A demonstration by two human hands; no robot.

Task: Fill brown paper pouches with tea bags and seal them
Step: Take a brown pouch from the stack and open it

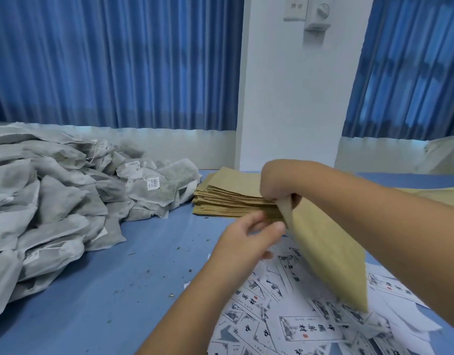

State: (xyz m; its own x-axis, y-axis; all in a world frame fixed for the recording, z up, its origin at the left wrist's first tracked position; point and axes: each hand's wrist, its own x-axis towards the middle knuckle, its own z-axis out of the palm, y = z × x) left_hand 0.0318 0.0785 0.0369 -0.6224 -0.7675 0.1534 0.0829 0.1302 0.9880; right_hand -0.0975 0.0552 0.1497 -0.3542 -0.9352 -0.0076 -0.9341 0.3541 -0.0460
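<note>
Blue tabletop [144,252]: right hand [279,185] pinches a brown paper pouch [328,257] by its top edge, long axis slanting down-right; open-fingered left hand [249,239] sits beside its mouth, nearer the tea bags [54,201].

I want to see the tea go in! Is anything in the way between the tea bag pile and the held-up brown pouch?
Nothing visible is. Only bare blue table lies between the tea bags and the pouch the right hand grips; the left hand is beside its top edge.
</note>
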